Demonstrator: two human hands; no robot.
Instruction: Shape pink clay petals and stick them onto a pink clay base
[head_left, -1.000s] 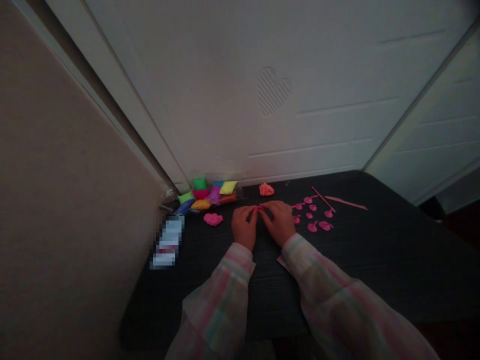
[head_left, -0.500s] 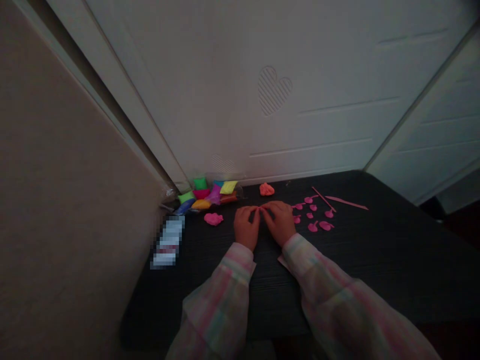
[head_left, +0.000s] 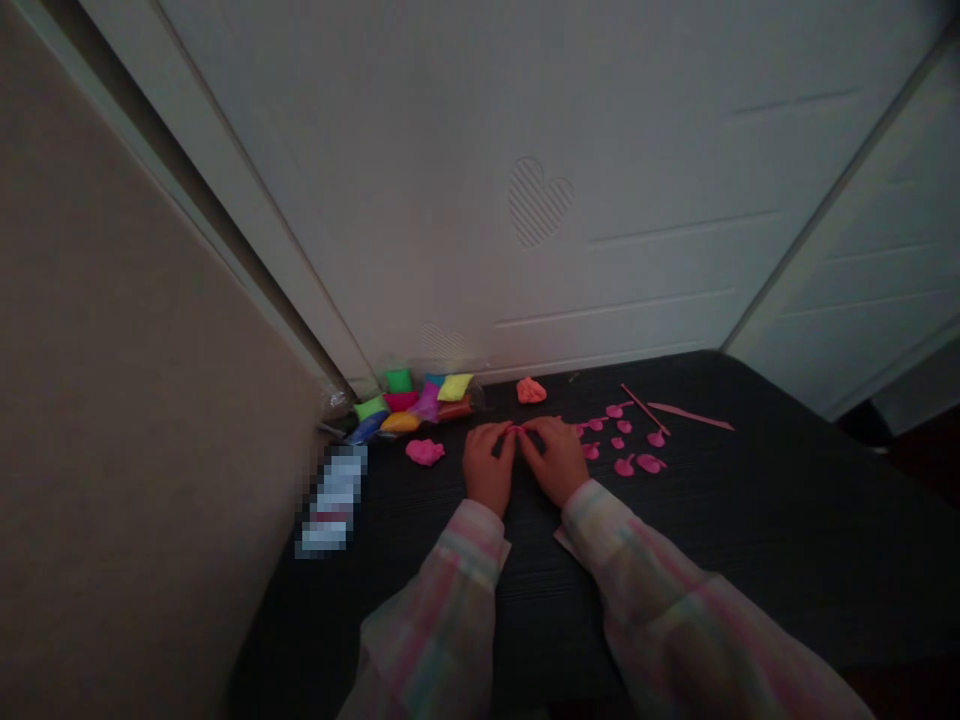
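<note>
Between my fingertips is a small piece of pink clay, mostly covered by the fingers. My left hand pinches its left side, and my right hand pinches the right side, with the two hands almost touching. Left of my left hand lies a larger lump of pink clay. An orange clay lump rests just beyond the hands. Several small pink clay pieces with thin tails are spread to the right of my right hand.
Clear packaging with several coloured clay packets lies against the white panel. A thin pink stick and a flat pink clay tool lie at the right on the black table. A blurred-out pale item is at the left edge.
The view has tilted up a little, so everything sits slightly lower. My fingers have shifted slightly around the small pink clay, and more of it shows. The loose pieces stay put.
</note>
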